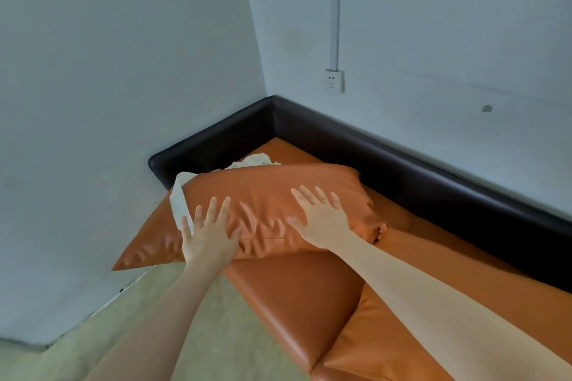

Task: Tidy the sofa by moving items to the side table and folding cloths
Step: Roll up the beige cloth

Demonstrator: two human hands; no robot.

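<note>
Both the left hand [208, 233] and right hand [322, 216] press with spread, straight fingers on the glossy orange leather cushion [266, 195] at the sofa's corner end, which, overhanging the seat edge, could slip floorward, dragging the crumpled pale cloth [253, 161] behind it.

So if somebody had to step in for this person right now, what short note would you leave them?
Left hand: open, fingers spread, pressing the near left end of the orange cushion.
Right hand: open, flat on the cushion's top, nearer its right end.
The cushion lies at the corner end of the sofa, its left tip hanging past the seat edge.
A pale cloth is crumpled behind and beside the cushion, partly hidden.
Done: nothing I can confirm from here.
Left: fold the cloth. The side table is out of view.
</note>
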